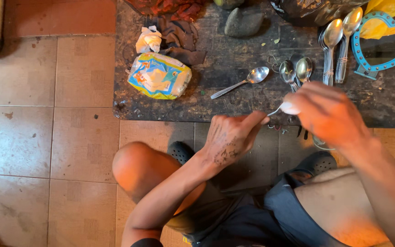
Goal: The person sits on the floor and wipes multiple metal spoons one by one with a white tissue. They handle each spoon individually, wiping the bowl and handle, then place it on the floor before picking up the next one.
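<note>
Tiled floor (46,137) beneath a dark, worn board (234,98) serving as table. On it, left to right: a colourful plastic packet (159,76), a grey stone (244,22), a loose spoon (241,83), bundled spoons (337,43), a blue heart-shaped mirror (382,43). Right hand (327,114) and left hand (231,137) meet above the board's near edge, fingers pinched narrow on one spoon (282,109).

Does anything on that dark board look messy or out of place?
One spoon lies alone and slantwise, away from the bundled spoons at the right. A crumpled paper wad sits by a squashed colourful packet, and the dark board looks scratched and littered with bits.
</note>
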